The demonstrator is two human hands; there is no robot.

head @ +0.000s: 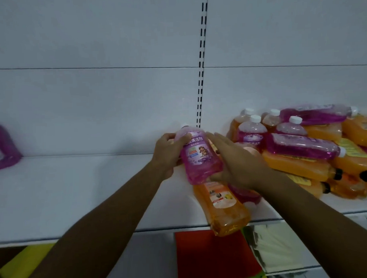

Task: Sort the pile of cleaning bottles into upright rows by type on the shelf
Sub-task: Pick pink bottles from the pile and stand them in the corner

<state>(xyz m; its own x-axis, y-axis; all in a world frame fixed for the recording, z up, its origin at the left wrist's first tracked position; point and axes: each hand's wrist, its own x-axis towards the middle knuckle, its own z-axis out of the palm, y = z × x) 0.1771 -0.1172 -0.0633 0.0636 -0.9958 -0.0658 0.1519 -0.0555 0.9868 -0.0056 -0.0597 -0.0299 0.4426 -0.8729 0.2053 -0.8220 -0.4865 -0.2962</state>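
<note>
My left hand [168, 156] grips a purple cleaning bottle [200, 157] by its upper part, holding it upright and slightly tilted above the white shelf [76, 194]. My right hand [235, 160] lies against the bottle's right side with straight fingers. Below it an orange bottle [224, 210] points toward me, its base past the shelf's front edge; I cannot tell whether my right hand holds it. Another purple bottle [246, 196] shows under my right wrist. To the right lies a pile of orange and purple bottles [303, 147], mostly on their sides.
A blurred purple object [4, 147] sits at the far left of the shelf. A slotted upright [201, 75] splits the white back panel. On the lower shelf are a red pack [211, 258], yellow items [22, 265] and white packages [280, 245].
</note>
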